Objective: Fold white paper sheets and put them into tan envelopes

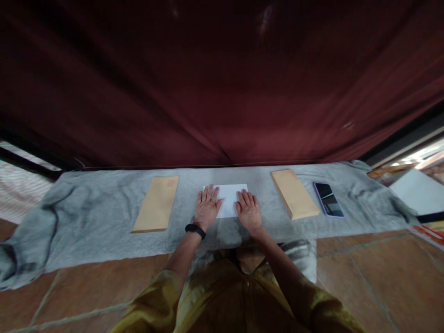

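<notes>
A white sheet of paper point(228, 200) lies flat on the grey cloth right in front of me. My left hand point(207, 206) rests palm down on its left edge, fingers stretched out and apart. On the right edge lies my right hand point(249, 209), also flat with fingers extended. Further left is a stack of brown envelopes point(157, 203) with small red print at its top corner. Another stack of brown envelopes point(294, 193), tilted and a bit thicker, sits to the right of my right hand.
A phone with a purple case point(328, 200) lies beyond the right stack. The grey cloth point(100, 208) covers a long narrow surface, rumpled at both ends. Behind it hangs a dark red curtain point(222, 101). Brown floor tiles point(104, 286) show in front. White sheets point(421, 192) are at far right.
</notes>
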`<state>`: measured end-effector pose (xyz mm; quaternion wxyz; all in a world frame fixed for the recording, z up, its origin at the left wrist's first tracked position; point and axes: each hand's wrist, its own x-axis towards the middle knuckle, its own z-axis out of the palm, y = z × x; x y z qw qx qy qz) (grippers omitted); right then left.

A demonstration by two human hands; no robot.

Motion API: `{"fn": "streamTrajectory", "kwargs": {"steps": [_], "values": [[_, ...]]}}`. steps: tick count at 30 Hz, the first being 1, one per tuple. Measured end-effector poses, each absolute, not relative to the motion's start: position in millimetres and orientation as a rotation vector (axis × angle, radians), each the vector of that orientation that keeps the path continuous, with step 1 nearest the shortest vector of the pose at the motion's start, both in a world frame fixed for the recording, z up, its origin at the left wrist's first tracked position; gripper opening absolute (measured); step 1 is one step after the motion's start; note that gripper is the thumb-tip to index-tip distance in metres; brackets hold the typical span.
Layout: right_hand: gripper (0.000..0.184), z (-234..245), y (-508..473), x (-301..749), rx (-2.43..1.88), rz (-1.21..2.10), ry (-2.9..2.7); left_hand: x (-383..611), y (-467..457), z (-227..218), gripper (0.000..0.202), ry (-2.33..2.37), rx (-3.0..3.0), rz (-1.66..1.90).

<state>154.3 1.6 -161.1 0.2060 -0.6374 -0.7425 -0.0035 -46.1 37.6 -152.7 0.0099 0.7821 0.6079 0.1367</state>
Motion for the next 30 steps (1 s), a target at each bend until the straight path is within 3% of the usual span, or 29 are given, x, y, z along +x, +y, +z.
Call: {"fn": "streamTrajectory", "kwargs": {"steps": [11,23,30], "values": [[0.058,-164,-9,167,-1.882,-0.019,-2.000,-59,31,-152,0.061,1.936,2.436,0.449],[0.052,-141,9,120,-1.664,0.090,-2.146,-61,30,-153,0.059,1.939,2.437,0.502],[0.049,-154,22,85,-1.624,0.157,-2.202,-63,31,-156,0.057,1.922,2.458,0.518]]}}
